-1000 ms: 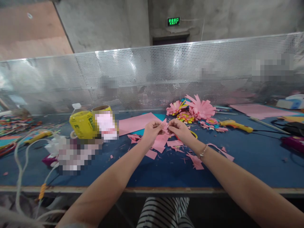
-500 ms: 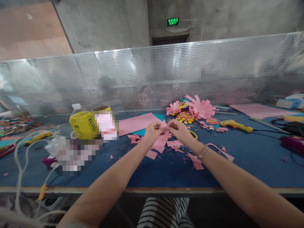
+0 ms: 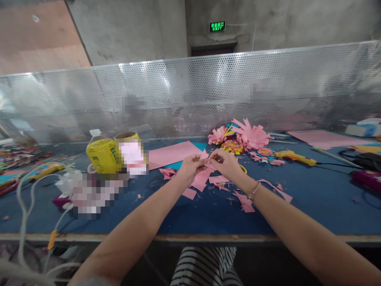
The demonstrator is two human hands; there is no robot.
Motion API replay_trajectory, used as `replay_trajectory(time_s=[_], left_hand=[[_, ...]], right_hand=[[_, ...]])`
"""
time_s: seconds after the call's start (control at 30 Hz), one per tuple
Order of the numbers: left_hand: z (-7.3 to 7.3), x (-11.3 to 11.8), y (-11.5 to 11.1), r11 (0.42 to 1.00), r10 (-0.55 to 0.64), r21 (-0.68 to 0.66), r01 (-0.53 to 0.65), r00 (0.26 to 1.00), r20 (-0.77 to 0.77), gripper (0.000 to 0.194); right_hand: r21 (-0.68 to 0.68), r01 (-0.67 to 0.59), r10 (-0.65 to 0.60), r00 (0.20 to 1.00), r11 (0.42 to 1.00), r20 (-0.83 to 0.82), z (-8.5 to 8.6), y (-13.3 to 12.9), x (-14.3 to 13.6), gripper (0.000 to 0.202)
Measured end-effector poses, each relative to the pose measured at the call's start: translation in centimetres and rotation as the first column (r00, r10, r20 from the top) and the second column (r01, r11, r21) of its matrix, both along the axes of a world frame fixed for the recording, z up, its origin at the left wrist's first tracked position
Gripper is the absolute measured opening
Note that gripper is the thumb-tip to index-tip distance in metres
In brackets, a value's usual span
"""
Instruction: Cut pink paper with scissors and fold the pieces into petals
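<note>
Above the middle of the blue table, my left hand pinches a small piece of pink paper. My right hand meets it from the other side, fingertips closed at the paper's edge; the exact contact there is partly hidden by the fingers. Beneath both hands lie pink paper scraps. A yellow ring-shaped handle shows just behind my right wrist. Past the hands sits a cluster of paper flowers in pink, yellow and blue.
A pink sheet lies over a blue sheet at centre left. A yellow-labelled bottle and a tape roll stand left. Rightward rests a yellow glue gun with its cord. White cables hang over the left edge. A perforated metal screen borders the back.
Both hands stay over the same spot, with a slight shift of the fingers around the pink paper. The view has moved a little; the table's things look unchanged.
</note>
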State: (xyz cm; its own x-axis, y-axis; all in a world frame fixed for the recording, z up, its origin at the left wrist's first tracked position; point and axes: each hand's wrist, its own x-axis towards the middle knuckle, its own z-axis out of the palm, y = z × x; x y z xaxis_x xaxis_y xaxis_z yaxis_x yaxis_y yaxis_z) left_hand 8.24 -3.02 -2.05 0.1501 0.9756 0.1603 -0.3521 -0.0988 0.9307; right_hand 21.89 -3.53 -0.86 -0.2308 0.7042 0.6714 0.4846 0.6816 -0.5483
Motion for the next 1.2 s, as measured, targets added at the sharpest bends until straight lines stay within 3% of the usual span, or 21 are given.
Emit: replay_trajectory(time_s=[0.57, 0.9, 1.2], left_hand=[[0.5, -0.2, -0.3, 0.999, -0.044, -0.017, 0.046, 0.996, 0.080, 0.018], [0.7, -0.2, -0.4, 0.997, -0.062, -0.041, 0.068, 0.990, 0.127, 0.013], [0.7, 0.0, -0.6, 0.997, -0.051, -0.046, 0.058, 0.987, 0.156, 0.011]], right_hand=[[0.233, 0.026, -0.057, 0.991, 0.972, 0.125, 0.0, 0.2, 0.5, 0.007], [0.368, -0.146, 0.038, 0.958, 0.918, 0.284, -0.6, 0.8, 1.1, 0.018], [0.481, -0.204, -0.036, 0.896, 0.853, 0.442, -1.2, 1.4, 1.7, 0.022]])
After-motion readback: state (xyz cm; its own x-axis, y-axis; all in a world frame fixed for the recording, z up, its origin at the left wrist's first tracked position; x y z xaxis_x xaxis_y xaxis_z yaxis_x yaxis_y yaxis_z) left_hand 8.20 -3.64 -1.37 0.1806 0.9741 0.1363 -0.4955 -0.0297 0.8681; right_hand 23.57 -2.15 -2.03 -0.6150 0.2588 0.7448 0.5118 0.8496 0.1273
